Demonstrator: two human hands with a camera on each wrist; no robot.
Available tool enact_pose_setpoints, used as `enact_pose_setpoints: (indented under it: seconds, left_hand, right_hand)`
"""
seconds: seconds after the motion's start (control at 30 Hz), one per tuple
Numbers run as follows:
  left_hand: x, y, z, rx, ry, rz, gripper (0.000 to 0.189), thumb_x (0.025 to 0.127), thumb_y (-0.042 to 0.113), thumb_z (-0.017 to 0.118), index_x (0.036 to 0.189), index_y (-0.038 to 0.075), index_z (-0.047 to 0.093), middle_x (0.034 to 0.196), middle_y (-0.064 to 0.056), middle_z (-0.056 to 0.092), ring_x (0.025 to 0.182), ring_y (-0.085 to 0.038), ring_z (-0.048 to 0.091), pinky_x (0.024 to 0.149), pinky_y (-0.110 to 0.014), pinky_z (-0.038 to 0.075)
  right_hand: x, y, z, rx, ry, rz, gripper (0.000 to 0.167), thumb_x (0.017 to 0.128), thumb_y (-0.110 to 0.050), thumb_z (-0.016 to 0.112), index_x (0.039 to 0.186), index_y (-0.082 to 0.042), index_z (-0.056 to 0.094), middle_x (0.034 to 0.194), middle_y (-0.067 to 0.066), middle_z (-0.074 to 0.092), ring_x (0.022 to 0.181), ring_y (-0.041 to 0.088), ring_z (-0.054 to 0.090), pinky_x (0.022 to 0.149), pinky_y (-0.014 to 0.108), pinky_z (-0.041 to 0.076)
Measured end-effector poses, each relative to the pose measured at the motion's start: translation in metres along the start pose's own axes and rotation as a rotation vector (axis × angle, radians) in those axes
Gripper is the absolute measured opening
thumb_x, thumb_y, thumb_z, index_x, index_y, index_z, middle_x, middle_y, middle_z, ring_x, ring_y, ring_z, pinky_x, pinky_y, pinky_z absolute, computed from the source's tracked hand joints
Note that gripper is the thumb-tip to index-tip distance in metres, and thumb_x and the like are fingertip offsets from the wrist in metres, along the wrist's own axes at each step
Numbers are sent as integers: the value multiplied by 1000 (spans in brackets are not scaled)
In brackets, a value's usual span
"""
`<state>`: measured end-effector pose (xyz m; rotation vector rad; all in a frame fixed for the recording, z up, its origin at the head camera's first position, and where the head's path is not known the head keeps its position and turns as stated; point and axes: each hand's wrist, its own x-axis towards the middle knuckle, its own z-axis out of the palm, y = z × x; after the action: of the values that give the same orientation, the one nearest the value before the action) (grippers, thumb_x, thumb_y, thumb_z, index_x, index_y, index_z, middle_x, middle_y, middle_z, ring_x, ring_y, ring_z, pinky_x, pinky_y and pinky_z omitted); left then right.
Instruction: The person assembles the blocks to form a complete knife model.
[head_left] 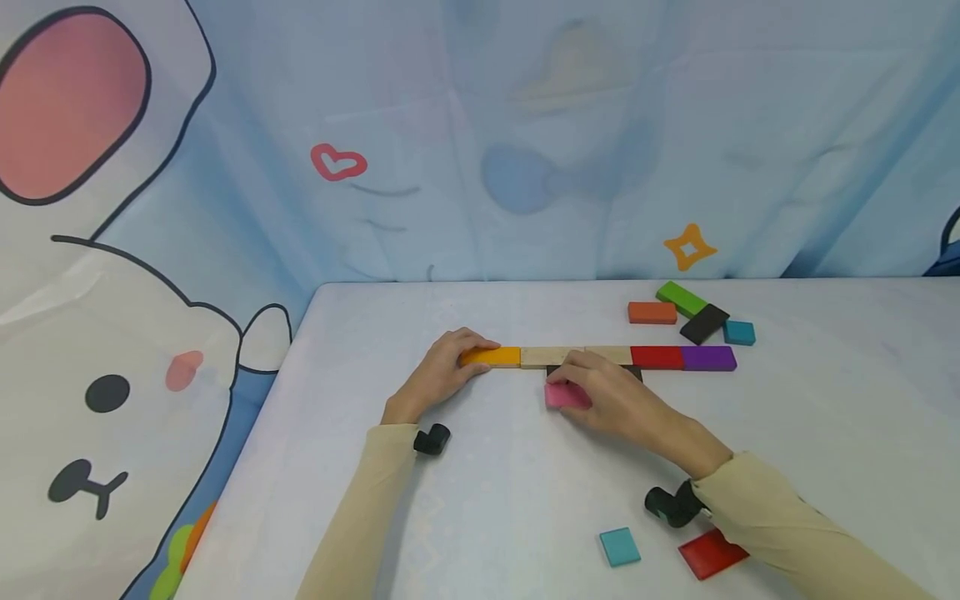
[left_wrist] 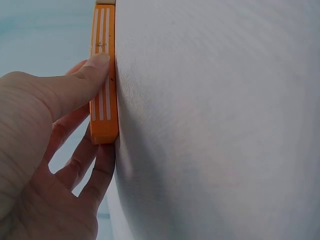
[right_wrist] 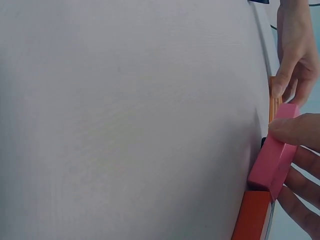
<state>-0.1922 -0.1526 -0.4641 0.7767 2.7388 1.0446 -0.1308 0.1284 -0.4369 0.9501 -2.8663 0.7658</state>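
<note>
My left hand [head_left: 441, 372] pinches the orange block [left_wrist: 104, 75] at the left end of a row, thumb on its near side and fingers behind. To its right, in line, lie two pale wooden blocks [head_left: 551, 357], a red block [head_left: 657, 357] and a purple block [head_left: 708, 358]. My right hand [head_left: 618, 398] grips a pink block [head_left: 564, 396] between thumb and fingers, just in front of the row's middle. A dark block [head_left: 636, 372] lies along the row's near side, mostly hidden by that hand. In the right wrist view a red block [right_wrist: 251, 215] sits beside the pink one.
Behind the row lie an orange-red block [head_left: 652, 313], a green block [head_left: 681, 297], a black block [head_left: 704, 324] and a blue block [head_left: 739, 333]. Nearer me are a teal block [head_left: 620, 547] and another red block [head_left: 712, 555], partly beneath the right sleeve. A printed curtain [head_left: 480, 167] hangs behind the table.
</note>
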Motion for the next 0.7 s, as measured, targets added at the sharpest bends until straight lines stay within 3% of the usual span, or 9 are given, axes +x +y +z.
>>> enact_pose_setpoints:
  seconds: [0.4, 0.7]
  left_hand:
    - [-1, 0, -1, 0, 5, -4, 33, 99, 12, 73, 132, 10, 72, 127, -7, 67, 121, -27, 58, 112, -43, 45]
    - [0, 0, -1, 7, -1, -10, 33, 100, 13, 72, 133, 11, 72, 127, -6, 66, 121, -26, 58, 111, -42, 45]
  right_hand:
    - [1, 1, 3, -38, 6, -33, 37, 80, -4, 91, 114, -3, 77, 108, 10, 65, 103, 27, 62, 90, 44, 61]
    - [-1, 3, 0, -48, -37, -40, 38, 79, 1, 89, 115, -3, 77, 110, 11, 64, 108, 29, 63, 93, 45, 60]
